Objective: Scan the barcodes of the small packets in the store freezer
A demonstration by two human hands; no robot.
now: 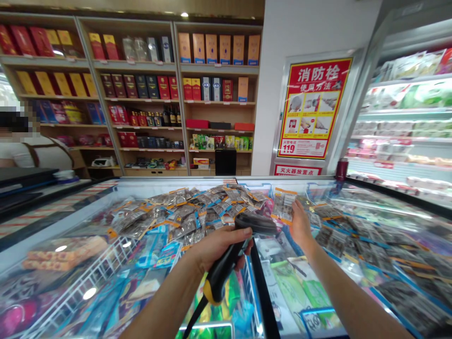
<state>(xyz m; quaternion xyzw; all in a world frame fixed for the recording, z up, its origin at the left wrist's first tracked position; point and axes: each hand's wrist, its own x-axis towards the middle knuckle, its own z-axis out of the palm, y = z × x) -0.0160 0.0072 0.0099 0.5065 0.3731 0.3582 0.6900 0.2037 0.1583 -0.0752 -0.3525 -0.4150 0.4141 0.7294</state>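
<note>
My left hand is wrapped round the black handle of a corded barcode scanner, its head tilted to the right over the freezer. A yellow band rings the handle's lower end, where the cord leaves. In my right hand is a flat food packet with orange edges and a white label, gripped at its right side. The scanner head points toward this packet, with a small gap between them. Behind and left of the scanner lies a heap of similar clear packets with orange and blue edges.
Around me stands a chest freezer with a glass lid whose black frame runs down the middle. A white wire basket holds bags at left. Beyond are shelves of boxes, a red wall poster, a lit fridge and a person.
</note>
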